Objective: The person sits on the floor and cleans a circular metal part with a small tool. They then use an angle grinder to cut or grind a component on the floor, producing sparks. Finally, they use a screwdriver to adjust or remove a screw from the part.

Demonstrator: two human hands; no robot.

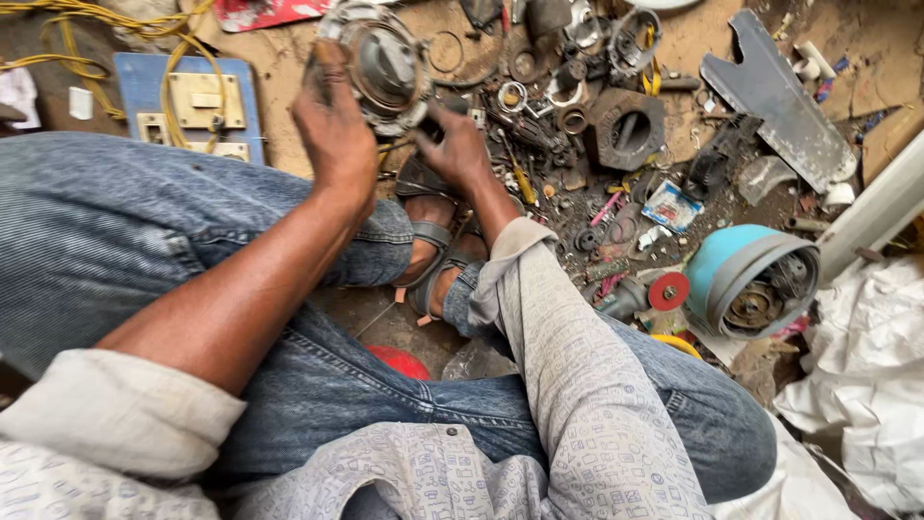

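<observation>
The left hand (332, 125) grips the rim of a round metal motor housing (383, 63), fingers curled over its edge and holding it tilted above the sandalled feet (435, 252). The right hand (457, 144) is closed on a small dark tool (445, 108) pressed against the housing's lower side. This looks like the dismantling stage, working a fastener or cover loose. The next move calls for a steady hold from the left while the right applies turning or prying force. Just beyond the right hand lie loose rings, bearings and a screwdriver (517, 173); further right sits a blue motor casing (751, 279).
</observation>
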